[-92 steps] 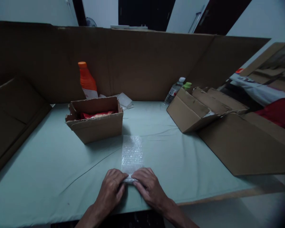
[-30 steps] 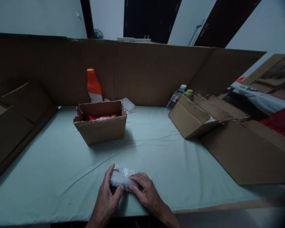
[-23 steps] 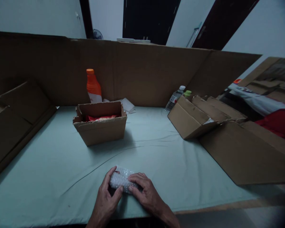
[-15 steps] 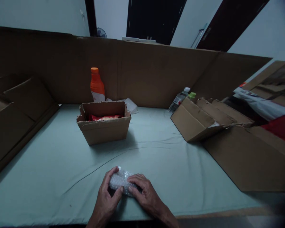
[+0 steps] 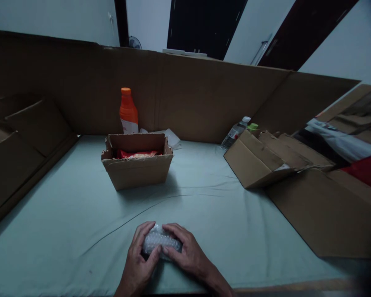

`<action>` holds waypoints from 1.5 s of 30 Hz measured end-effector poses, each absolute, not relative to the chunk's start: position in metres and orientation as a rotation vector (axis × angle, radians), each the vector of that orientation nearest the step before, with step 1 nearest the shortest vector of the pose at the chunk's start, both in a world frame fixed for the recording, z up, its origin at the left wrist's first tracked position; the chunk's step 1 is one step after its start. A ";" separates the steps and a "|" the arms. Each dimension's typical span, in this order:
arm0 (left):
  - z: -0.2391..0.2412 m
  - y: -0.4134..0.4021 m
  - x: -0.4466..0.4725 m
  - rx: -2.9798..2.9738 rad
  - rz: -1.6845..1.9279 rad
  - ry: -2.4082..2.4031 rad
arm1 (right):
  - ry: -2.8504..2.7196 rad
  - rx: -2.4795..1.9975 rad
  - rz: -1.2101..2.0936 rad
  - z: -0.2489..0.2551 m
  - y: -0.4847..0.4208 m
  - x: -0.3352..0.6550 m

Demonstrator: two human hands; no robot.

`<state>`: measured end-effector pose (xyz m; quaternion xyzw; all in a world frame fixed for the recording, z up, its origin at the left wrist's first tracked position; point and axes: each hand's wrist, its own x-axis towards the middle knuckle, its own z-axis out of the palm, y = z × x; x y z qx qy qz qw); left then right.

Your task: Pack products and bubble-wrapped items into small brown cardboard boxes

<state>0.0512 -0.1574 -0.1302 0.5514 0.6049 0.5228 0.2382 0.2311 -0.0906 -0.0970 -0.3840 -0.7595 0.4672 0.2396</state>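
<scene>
While both hands sit at 6 o'clock on the pale green table cover [image 5: 64, 206], the left hand [image 5: 138, 260] and right hand [image 5: 185, 253] are closed around a bubble-wrap bundle [image 5: 159, 243], which rests on the cover between them. Toward 12 o'clock stands an open cardboard box [image 5: 138, 173] with a red packet [image 5: 137, 154] inside, and an orange bottle [image 5: 128, 111] stands just behind it. At 2 o'clock lies a collapsed carton [image 5: 259, 159], with a clear water bottle [image 5: 235, 132] behind it.

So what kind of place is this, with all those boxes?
Probably a small packing station in a room. A cardboard wall rings the cloth-covered table, an open cardboard box holds a red packet, and the left hand and right hand clasp a bubble-wrap bundle.
</scene>
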 end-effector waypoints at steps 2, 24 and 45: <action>-0.128 -0.158 0.051 1.591 1.444 1.636 | -2.048 -1.024 1.273 -0.099 -0.089 0.231; -0.115 -0.162 0.053 1.768 1.398 1.585 | -2.342 -1.140 1.294 -0.079 -0.081 0.229; -0.114 -0.152 0.030 1.667 1.391 1.819 | -2.196 -0.966 1.353 -0.092 -0.060 0.197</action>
